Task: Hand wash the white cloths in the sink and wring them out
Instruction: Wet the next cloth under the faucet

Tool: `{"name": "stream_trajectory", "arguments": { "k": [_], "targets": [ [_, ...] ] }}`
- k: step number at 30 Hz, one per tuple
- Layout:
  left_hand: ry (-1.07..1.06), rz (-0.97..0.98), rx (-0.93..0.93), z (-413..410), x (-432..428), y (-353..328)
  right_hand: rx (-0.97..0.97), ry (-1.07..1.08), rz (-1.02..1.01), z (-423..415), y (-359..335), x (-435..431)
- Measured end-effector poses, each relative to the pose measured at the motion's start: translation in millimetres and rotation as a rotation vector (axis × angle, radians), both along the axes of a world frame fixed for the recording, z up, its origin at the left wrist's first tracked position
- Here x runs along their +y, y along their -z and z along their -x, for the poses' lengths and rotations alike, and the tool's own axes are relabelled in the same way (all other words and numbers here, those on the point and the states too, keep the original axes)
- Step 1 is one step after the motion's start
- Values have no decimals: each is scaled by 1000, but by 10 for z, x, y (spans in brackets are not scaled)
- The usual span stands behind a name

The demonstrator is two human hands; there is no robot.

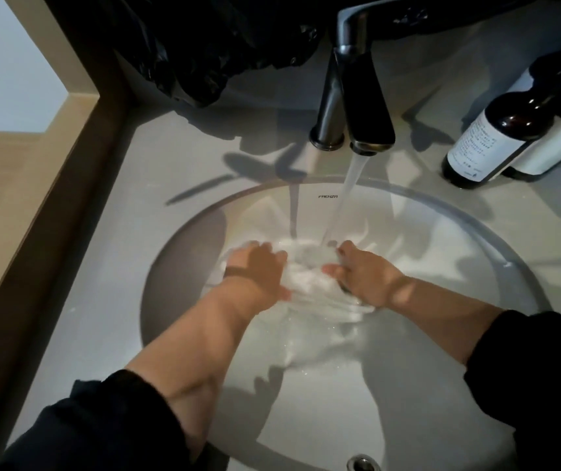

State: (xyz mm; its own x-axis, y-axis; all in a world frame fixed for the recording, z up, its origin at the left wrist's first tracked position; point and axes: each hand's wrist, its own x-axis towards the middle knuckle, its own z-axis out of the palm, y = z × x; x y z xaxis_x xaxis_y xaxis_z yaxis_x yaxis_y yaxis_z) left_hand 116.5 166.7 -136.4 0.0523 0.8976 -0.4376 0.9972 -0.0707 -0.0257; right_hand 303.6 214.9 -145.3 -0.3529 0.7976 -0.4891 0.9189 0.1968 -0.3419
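Left hand (255,270): palm down, fingers curled over the left part of the bunched white wet cloth (309,280), thumb closing on its near edge. Right hand (362,277): thumb and fingers pinch the cloth's right part. Motion blur hides finer finger detail, and whether there is one cloth or several cannot be told.

Both hands reach in from the near rim of the white oval ceramic sink (449,253), wrists bent downward. The cloth lies between them at the sink's middle, directly under the running water stream (343,198). It appears to be held there so the flow soaks it during rubbing.

Assessment: washing stage; wringing not yet done.

The dark metal tap (357,96) stands at the sink's far rim on the grey table (95,283). Two brown labelled bottles (496,137) occupy the table's far right corner.
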Motion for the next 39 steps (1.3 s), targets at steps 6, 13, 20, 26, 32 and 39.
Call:
{"name": "stream_trajectory", "arguments": {
  "k": [6,13,20,26,32,39],
  "targets": [
    [91,49,-10,-35,-135,23,13,46,-7,-370,-242,-29],
    [91,104,-89,-145,-226,317,-486,-343,-121,59,280,-560],
    [58,-76,-150,-204,-179,269,-183,-362,-232,-15,235,-258],
    [69,-242,-226,-210,-124,49,-206,-184,-134,-208,-58,-230],
    [-45,-152,-307,-146,-150,7,-31,21,-486,-256,-942,-282],
    [-155,-51,-144,-64,-271,-95,147,-70,-1023,-22,-2123,52]
  ]
}}
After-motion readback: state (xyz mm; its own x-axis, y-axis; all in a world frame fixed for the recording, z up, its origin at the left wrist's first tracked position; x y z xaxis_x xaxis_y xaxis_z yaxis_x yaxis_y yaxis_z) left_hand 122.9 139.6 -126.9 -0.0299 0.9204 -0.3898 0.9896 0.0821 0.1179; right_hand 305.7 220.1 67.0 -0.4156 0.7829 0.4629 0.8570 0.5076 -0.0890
